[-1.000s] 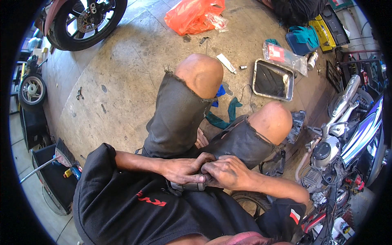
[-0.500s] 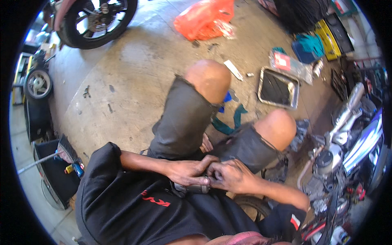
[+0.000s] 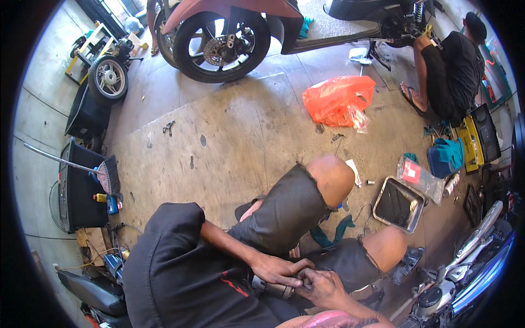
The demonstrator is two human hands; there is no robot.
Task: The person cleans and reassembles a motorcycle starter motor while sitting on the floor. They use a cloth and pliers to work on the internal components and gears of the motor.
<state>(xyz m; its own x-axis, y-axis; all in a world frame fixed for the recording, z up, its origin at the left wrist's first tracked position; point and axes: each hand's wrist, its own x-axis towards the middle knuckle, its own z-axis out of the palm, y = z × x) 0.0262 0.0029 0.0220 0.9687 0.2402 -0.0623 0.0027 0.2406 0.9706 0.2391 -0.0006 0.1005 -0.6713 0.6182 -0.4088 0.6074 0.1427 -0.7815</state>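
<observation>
In my lap, close to my shirt, is a dark grey, cylinder-like metal part, half covered by my hands. My left hand is closed over its upper side, thumb and fingers reaching toward my other hand. Against the part's right end, my right hand has its fingers curled in, meeting the left fingertips. What the right fingers pinch is hidden.
An oily metal tray, a clear plastic bag and a teal cloth lie beyond my knees. Motorcycle parts stand close on my right. Farther off are an orange bag, a scooter and a crouching person.
The view has swung up and left, showing more of the scooter and the other person. Both hands stay together on the grey part in my lap.
</observation>
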